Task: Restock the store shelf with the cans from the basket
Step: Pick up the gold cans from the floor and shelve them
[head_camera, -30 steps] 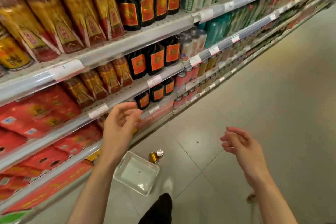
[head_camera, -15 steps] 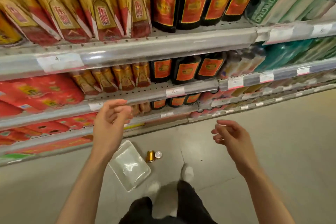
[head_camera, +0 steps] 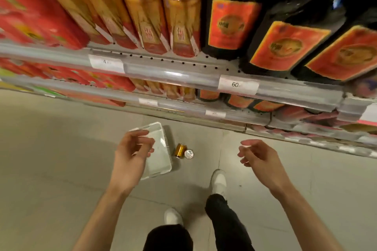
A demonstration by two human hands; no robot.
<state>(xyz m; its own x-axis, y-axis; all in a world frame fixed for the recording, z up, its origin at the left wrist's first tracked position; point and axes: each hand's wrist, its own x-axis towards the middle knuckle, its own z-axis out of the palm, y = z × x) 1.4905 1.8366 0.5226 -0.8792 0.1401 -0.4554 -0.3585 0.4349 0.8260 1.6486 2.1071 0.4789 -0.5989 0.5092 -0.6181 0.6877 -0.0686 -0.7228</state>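
Right in front of the store shelf (head_camera: 183,75), down on the smooth pale tiled floor (head_camera: 61,149), a white plastic basket (head_camera: 161,161) can be seen, rectangular with rounded corners and a slightly see-through, glossy look. Nothing can be made out inside it, though its near-left part is covered by the left hand (head_camera: 130,155). Just to the right of the basket, two cans are parked on the floor, touching each other or very nearly: a shiny gold can (head_camera: 179,150) and a second can (head_camera: 189,154) of which pretty much only the round silver lid is shown. Both hands are held out above the floor with nothing in them. The left hand is kept loosely curled, fingers spread apart and bent, overlapping the basket in the picture but clearly higher up. The right hand (head_camera: 259,159) is held well to the right of the basket, also relaxed and half-curled, fingers apart, gripping nothing. Above the basket, the shelf's grey metal edge with its row of little punched holes and clear price-strip cover is seen, with a white paper tag (head_camera: 238,85) marked 60. On that shelf, tall clear bottles (head_camera: 146,12) of amber liquid with red bases are lined up, next to dark glass bottles (head_camera: 230,22) with orange labels, and red soft packs (head_camera: 30,12) off to the left. Below the basket, white shoes (head_camera: 218,181) and black trousers (head_camera: 226,222) are visible.
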